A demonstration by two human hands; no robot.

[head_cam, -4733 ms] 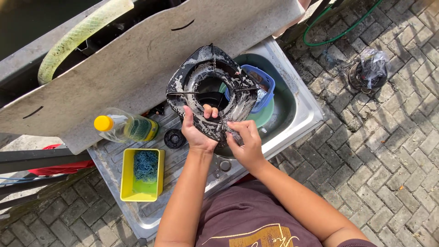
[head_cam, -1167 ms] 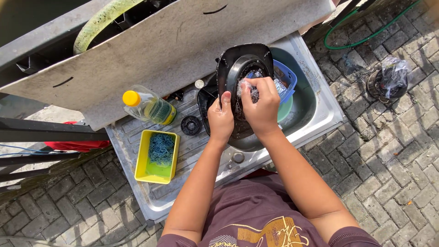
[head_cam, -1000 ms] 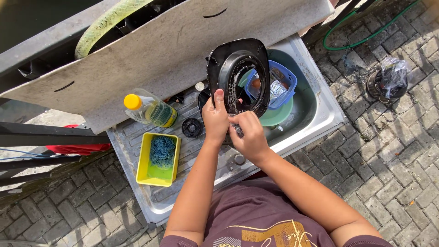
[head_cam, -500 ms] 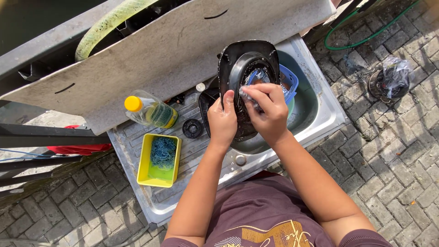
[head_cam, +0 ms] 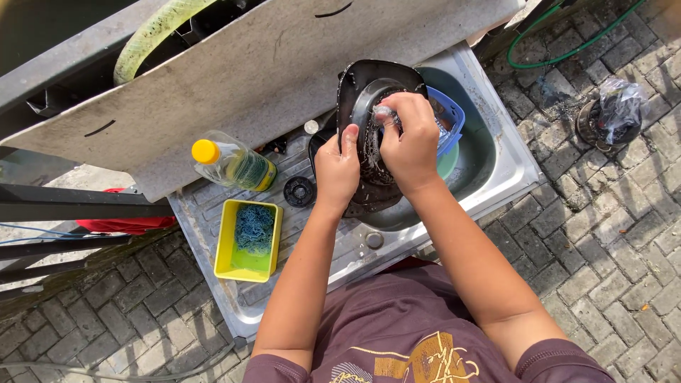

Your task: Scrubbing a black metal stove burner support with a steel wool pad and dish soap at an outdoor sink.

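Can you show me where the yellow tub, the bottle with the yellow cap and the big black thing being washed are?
Yellow rectangular plastic tub (head_cam: 225, 245): head view, left rim.
Clear bottle with yellow cap (head_cam: 241, 167): head view, body.
Black round-holed plastic cover (head_cam: 355, 89): head view, upper left face.

Outdoor washing-up spot in a yard. Evidence: freestanding stainless-steel sink unit with ribbed drainer, standing on grey brick paving; green garden hose trailing across the paving; bottle of yellow dish liquid; yellow tub holding a blue scouring pad; weathered board behind the sink.
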